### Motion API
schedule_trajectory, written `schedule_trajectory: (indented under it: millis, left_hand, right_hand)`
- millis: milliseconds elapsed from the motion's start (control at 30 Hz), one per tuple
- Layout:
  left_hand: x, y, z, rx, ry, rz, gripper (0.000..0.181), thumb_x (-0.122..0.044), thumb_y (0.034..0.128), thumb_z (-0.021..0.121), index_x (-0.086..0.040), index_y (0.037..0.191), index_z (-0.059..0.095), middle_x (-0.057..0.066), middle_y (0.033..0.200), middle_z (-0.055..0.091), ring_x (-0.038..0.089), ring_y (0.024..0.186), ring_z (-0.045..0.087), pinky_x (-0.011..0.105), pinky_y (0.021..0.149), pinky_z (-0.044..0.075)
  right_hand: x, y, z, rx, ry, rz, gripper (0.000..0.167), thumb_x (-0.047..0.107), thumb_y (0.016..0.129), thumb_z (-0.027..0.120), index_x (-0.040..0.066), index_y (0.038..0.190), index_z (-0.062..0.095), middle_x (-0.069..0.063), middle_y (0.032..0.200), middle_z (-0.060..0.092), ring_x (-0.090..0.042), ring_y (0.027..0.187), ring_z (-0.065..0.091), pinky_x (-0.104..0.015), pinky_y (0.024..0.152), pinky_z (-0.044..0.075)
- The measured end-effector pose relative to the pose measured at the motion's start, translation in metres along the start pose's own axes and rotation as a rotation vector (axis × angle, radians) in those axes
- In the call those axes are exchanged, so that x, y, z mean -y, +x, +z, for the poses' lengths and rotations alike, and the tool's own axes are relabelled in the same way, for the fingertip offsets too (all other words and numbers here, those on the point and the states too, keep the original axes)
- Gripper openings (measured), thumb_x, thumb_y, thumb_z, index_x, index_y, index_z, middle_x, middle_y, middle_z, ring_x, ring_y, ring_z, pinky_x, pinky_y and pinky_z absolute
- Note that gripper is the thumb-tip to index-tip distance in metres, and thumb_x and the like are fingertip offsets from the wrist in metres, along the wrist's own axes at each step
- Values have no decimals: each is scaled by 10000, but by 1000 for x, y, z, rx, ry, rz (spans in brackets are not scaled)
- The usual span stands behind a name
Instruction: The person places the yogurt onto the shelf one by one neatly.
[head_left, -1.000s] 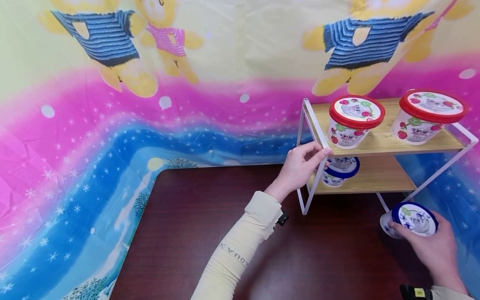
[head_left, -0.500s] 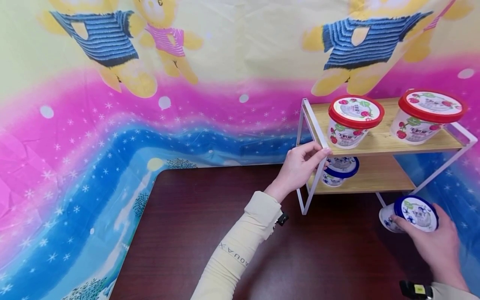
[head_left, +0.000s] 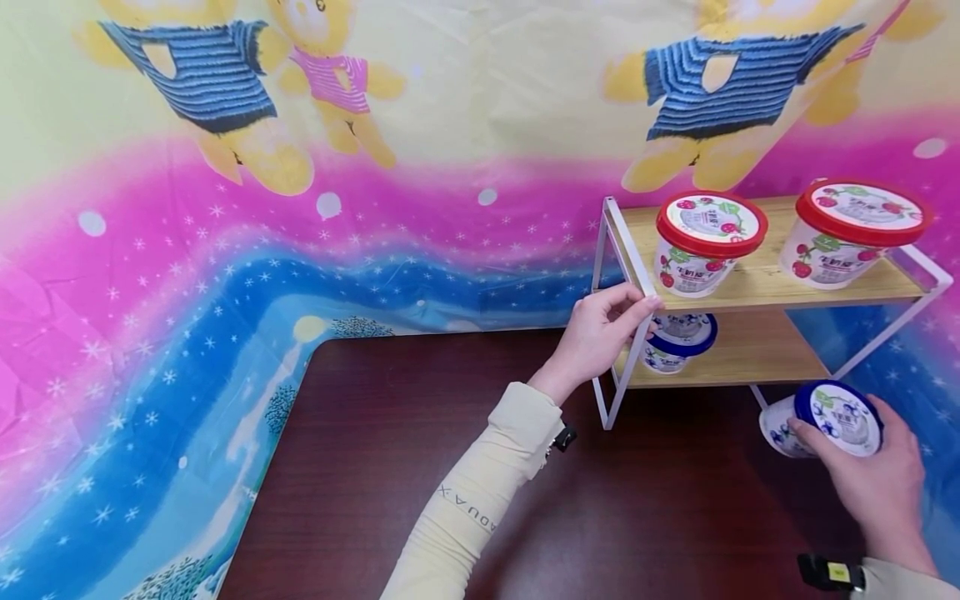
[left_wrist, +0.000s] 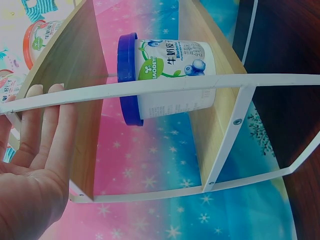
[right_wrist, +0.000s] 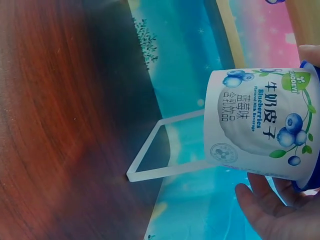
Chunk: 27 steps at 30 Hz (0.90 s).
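Observation:
My right hand (head_left: 873,479) grips a blueberry milk beverage tub (head_left: 840,417) around its blue lid, tilted and off the table, just in front of the shelf's lower right. In the right wrist view the tub (right_wrist: 260,120) shows its blueberry label. At the shelf's front left, my left hand (head_left: 603,329) holds the white metal post with thumb and fingers. The two-tier wooden shelf (head_left: 765,287) bears two red-lidded tubs on top, a left tub (head_left: 708,242) and a right tub (head_left: 855,233). On its lower board stands another blue-lidded tub (left_wrist: 175,75), partly hidden behind the left hand in the head view.
The shelf stands on a dark wooden table (head_left: 420,450), near its back edge. A printed cloth (head_left: 480,167) with bears and snowflakes hangs behind and at both sides. The shelf's thin white legs (right_wrist: 145,150) reach down to the table.
The right hand has raised the blueberry tub slightly and brought it closer to the shelf's lower board. The left hand keeps its hold on the post.

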<state>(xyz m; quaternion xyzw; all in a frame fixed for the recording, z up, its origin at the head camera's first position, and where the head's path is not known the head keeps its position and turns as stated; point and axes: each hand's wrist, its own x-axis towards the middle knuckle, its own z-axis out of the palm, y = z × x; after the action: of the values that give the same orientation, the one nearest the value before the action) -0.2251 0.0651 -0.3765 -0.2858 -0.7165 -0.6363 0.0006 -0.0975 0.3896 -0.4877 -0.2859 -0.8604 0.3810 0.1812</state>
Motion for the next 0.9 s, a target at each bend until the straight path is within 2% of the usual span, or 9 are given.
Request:
schedule_trajectory:
  millis: [233, 467, 667, 800, 900]
  left_hand:
    - [0, 0, 0, -5, 5, 7, 207, -302, 1031, 628, -107, 998, 690, -7, 936, 723, 63, 791, 693, 298, 749, 589]
    - [0, 1, 1, -9, 18, 17, 198, -304, 1030, 630, -119, 990, 689, -42, 914, 714, 54, 781, 680, 248, 716, 575]
    - [0, 1, 1, -12, 14, 13, 195, -305, 1027, 632, -124, 982, 688, -48, 908, 708, 64, 771, 670, 304, 716, 590]
    - [1, 1, 1, -13, 14, 6, 203, -307, 1028, 631, -116, 988, 688, -23, 922, 713, 61, 773, 670, 277, 713, 584]
    - [1, 0, 1, -12, 2, 1, 203, -304, 1029, 631, -113, 987, 685, -3, 934, 720, 57, 784, 689, 238, 719, 573]
  right_hand:
    - [6, 2, -1, -14, 15, -2, 1016, 333, 820, 821, 75, 1612, 238, -259, 1597, 284, -452, 1448, 260, -624, 1156, 213]
    - [12, 5, -2, -35, 48, -20, 1044, 327, 806, 841, 93, 1617, 229, -206, 1627, 257, -412, 1479, 228, -607, 1179, 175]
    - [20, 6, -4, -49, 62, -41, 1053, 302, 802, 841, 101, 1623, 214, -185, 1637, 249, -384, 1489, 225, -572, 1194, 160]
    - [26, 7, -3, -51, 92, -2, 1085, 307, 775, 870, 171, 1626, 211, -126, 1641, 264, -325, 1487, 253, -504, 1204, 183]
    - [29, 8, -1, -57, 129, 40, 1090, 302, 755, 893, 267, 1604, 210, -73, 1624, 290, -264, 1469, 286, -412, 1201, 201]
